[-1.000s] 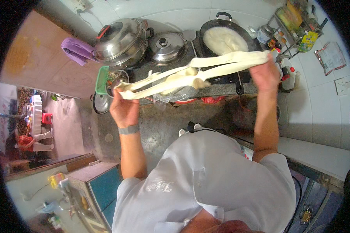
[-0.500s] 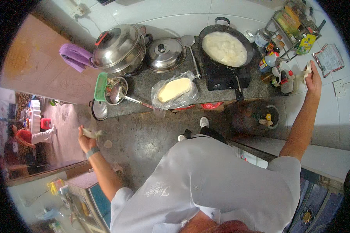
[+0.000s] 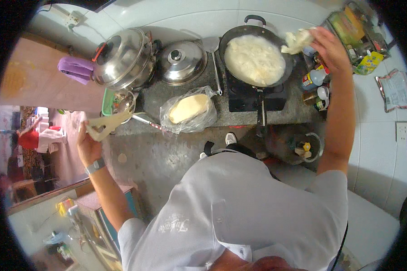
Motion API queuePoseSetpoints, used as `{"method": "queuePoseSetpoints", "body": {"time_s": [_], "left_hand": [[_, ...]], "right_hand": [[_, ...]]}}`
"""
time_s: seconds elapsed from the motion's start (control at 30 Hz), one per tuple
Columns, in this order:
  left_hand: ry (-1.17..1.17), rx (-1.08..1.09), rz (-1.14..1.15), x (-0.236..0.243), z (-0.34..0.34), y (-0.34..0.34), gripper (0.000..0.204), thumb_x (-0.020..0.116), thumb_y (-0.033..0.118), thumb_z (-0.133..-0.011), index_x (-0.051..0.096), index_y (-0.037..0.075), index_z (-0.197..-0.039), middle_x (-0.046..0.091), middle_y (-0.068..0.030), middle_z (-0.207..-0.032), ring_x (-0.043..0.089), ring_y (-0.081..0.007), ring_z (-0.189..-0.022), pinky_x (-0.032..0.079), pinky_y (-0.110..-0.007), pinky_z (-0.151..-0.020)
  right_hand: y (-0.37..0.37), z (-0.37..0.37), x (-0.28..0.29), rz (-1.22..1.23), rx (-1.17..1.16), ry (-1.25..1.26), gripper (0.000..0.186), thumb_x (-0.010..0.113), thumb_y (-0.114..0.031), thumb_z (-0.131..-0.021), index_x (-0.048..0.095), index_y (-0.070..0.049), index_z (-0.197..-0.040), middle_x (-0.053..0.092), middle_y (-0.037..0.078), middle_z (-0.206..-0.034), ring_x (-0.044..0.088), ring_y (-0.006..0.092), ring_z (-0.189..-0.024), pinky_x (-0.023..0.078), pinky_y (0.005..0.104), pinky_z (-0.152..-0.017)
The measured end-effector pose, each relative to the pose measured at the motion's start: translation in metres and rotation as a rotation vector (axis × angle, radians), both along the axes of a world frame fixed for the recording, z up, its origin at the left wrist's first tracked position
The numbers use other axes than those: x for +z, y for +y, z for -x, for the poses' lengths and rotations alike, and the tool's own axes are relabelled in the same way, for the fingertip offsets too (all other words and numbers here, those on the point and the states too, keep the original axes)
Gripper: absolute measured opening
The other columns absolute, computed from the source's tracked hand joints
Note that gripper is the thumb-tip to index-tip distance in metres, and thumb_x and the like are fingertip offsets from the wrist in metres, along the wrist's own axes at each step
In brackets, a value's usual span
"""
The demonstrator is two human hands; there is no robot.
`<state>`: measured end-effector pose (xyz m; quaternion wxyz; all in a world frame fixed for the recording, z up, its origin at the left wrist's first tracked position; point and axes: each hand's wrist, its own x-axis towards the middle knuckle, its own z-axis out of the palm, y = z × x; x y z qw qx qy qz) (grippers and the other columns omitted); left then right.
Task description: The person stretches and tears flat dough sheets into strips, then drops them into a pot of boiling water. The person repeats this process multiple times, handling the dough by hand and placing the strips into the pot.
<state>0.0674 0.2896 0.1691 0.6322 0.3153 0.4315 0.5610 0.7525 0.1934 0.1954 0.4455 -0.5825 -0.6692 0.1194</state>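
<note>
Between the fingers of my left hand (image 3: 88, 143), a pale limp strip of dough (image 3: 108, 124) hangs out toward the bowl on the counter. My right hand (image 3: 331, 49) is raised beside the wok's right rim, closed on a crumpled pale piece of dough (image 3: 297, 41). The black wok (image 3: 259, 84) holds white, frothy liquid (image 3: 254, 58) with lumps in it, and it stands on a black cooker (image 3: 239, 102). A smooth, pale yellow slab of dough (image 3: 189, 107) lies on clear plastic wrap (image 3: 204, 118) at the counter's front edge.
A steel pot (image 3: 121, 61) with a purple cloth (image 3: 73, 68) stands at the left, next to a steel lid (image 3: 182, 63) and a spatula (image 3: 216, 67). Bottles (image 3: 313, 79) and a condiment rack (image 3: 348, 38) line the right side. A ladle (image 3: 147, 121) reaches over the front edge.
My right hand has come from the far right wall over to the wok's edge. The dough in my left hand now spreads out longer, and the view has shifted slightly.
</note>
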Motion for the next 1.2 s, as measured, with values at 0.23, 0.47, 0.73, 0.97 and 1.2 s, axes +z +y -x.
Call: {"method": "queuePoseSetpoints", "body": {"time_s": [0.23,0.47,0.73,0.97,1.2], "left_hand": [[0.074,-0.138,0.032,0.001,-0.112,0.002,0.017,0.053,0.018,-0.086,0.060,0.003,-0.090,0.058,-0.0044,-0.089,0.052,-0.0147,-0.079,0.041,-0.028,-0.074],[0.129,-0.352,0.002,0.012,-0.191,-0.008,0.017,0.052,0.015,-0.086,0.060,0.001,-0.091,0.061,-0.0053,-0.089,0.056,-0.0137,-0.079,0.045,-0.028,-0.072],[0.255,-0.511,-0.017,0.029,-0.276,0.018,0.020,0.053,0.019,-0.086,0.061,0.001,-0.090,0.062,-0.0044,-0.083,0.056,-0.0120,-0.075,0.045,-0.026,-0.068],[0.236,-0.720,-0.211,0.050,-0.371,0.047,0.021,0.052,0.020,-0.086,0.059,0.001,-0.090,0.059,-0.0054,-0.079,0.055,-0.0151,-0.070,0.045,-0.028,-0.066],[0.166,-0.810,-0.287,0.036,-0.462,0.062,0.028,0.046,0.025,-0.090,0.060,0.002,-0.082,0.059,-0.0041,-0.074,0.051,-0.0118,-0.064,0.040,-0.025,-0.060]], "right_hand": [[0.104,0.057,-0.070,0.625,0.056,0.410,0.019,0.058,-0.027,-0.082,0.059,-0.010,-0.089,0.055,-0.002,-0.084,0.050,0.0071,-0.078,0.043,0.0241,-0.071],[0.174,0.070,-0.156,0.446,0.146,-0.621,0.021,0.060,-0.024,-0.075,0.064,-0.005,-0.084,0.063,0.012,-0.079,0.060,0.0275,-0.073,0.046,0.0406,-0.065],[0.189,0.050,-0.131,0.422,-0.118,-0.449,0.025,0.056,-0.025,-0.081,0.061,-0.002,-0.088,0.063,0.011,-0.084,0.061,0.0227,-0.077,0.048,0.0308,-0.064],[0.102,0.093,0.020,0.408,0.424,0.263,0.024,0.055,-0.022,-0.084,0.060,0.002,-0.087,0.062,0.011,-0.078,0.059,0.0175,-0.069,0.048,0.0301,-0.064],[0.096,0.083,0.015,0.316,0.011,0.165,0.021,0.066,-0.017,-0.072,0.061,0.002,-0.081,0.063,0.009,-0.071,0.058,0.0140,-0.062,0.046,0.0285,-0.061]]}}
